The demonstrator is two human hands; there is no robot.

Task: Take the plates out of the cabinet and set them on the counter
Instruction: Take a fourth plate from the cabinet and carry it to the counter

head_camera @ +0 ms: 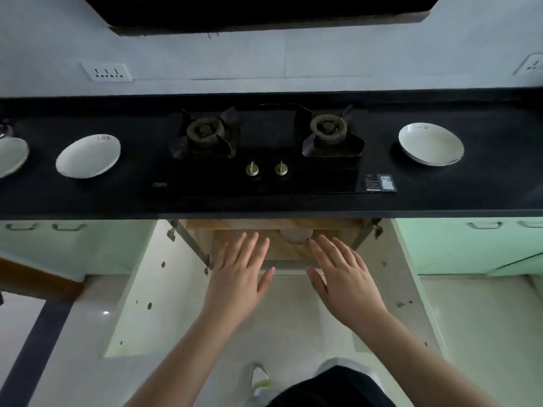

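White plates out on the black bench (88,201) already: one left of the stove (88,156), one cut off at the left edge (11,155), one right (431,143). Both hands, left (238,270) and right (343,277), flat with fingers spread, holding nothing, just in front of the open cabinet (273,245). Pale round thing inside (295,235), maybe another plate, can't tell.

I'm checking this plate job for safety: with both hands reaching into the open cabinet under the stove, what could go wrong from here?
1. The black countertop edge overhangs the cabinet, so a plate lifted out could knock it.
2. The pale round dish in the wooden cabinet is half hidden; the open left hand and right hand might grip it poorly.
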